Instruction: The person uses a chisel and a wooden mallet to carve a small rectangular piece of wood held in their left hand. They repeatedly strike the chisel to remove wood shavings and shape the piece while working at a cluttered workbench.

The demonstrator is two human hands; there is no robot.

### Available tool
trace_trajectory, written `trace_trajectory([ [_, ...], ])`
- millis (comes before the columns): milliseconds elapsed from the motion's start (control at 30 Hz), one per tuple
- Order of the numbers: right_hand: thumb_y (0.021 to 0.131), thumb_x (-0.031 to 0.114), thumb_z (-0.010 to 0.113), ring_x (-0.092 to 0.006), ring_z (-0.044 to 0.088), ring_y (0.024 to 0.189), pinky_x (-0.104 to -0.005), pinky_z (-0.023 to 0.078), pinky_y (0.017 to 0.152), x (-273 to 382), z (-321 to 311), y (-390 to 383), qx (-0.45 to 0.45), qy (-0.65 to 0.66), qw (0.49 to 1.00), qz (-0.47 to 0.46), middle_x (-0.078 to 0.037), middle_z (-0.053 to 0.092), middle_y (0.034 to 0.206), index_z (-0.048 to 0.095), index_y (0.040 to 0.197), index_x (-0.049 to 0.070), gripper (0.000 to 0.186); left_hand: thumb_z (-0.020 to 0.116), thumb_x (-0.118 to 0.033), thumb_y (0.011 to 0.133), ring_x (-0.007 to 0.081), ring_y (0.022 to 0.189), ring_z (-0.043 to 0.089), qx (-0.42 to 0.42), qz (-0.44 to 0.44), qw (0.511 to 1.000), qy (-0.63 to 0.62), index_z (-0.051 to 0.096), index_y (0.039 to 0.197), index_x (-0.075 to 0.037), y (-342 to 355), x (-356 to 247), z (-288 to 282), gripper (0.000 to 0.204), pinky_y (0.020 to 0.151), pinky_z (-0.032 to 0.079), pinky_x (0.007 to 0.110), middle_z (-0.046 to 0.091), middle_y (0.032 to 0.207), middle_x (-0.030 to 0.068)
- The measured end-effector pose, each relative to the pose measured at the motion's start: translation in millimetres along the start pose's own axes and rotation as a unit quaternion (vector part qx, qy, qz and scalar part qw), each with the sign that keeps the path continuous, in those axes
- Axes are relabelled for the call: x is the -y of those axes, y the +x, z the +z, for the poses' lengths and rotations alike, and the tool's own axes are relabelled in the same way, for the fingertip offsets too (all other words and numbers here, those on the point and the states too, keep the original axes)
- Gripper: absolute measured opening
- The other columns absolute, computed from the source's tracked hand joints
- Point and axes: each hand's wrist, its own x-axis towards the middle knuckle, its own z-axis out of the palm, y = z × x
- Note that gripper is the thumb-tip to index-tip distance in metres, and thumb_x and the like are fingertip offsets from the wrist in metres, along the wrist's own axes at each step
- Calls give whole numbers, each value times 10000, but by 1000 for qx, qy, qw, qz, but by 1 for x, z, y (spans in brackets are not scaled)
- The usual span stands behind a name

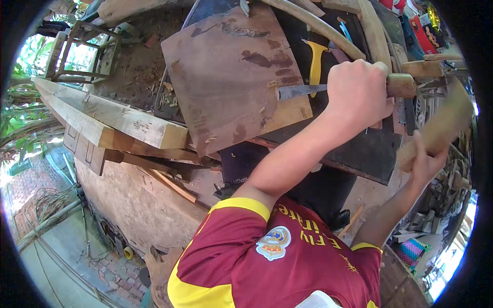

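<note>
My left hand [357, 90] is wrapped round the wooden handle of a chisel [303, 91], its fist at the centre right of the view. The blade points left, its tip over the right side of a stained brown board [221, 92] with a pale worn patch at its lower edge. My right hand [426, 161], further right and lower, grips a wooden mallet [444, 110], whose upper part is raised and blurred by motion. Just beyond the chisel lies a yellow-handled tool [316, 59] on the dark bench top [349, 156].
Long pale timbers [131, 123] lie to the left. A curved wooden piece [318, 25] and blue pens [345, 31] are at the back. A wooden frame [72, 51] stands at the upper left. Assorted wood and clutter [452, 179] crowd the right side.
</note>
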Motion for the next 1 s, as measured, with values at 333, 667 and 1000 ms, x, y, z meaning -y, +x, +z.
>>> trace_trajectory([
  [333, 671, 82, 788, -221, 575, 1001, -327, 456, 879, 17, 17, -1, 1, 69, 996, 48, -135, 572, 1145, 448, 1266, -40, 696, 735, -258, 568, 319, 615, 647, -10, 0, 1000, 17, 614, 666, -86, 1, 2, 9, 231, 571, 520, 403, 617, 619, 129],
  [667, 632, 108, 807, -254, 560, 1063, -362, 410, 964, 13, 18, -2, 36, 190, 967, 165, -164, 567, 1191, 446, 1289, -48, 766, 746, -236, 561, 317, 627, 651, -1, 0, 1000, 17, 616, 680, -87, 1, 2, 9, 231, 571, 518, 401, 626, 638, 128],
  [1000, 617, 247, 845, -285, 526, 1134, -373, 374, 1000, -2, 20, -12, 32, -44, 998, -15, -211, 559, 1201, 465, 1268, -70, 818, 731, -237, 557, 325, 627, 649, -30, -10, 999, 31, 618, 674, -94, 0, 1, 4, 216, 570, 518, 405, 625, 633, 130],
])
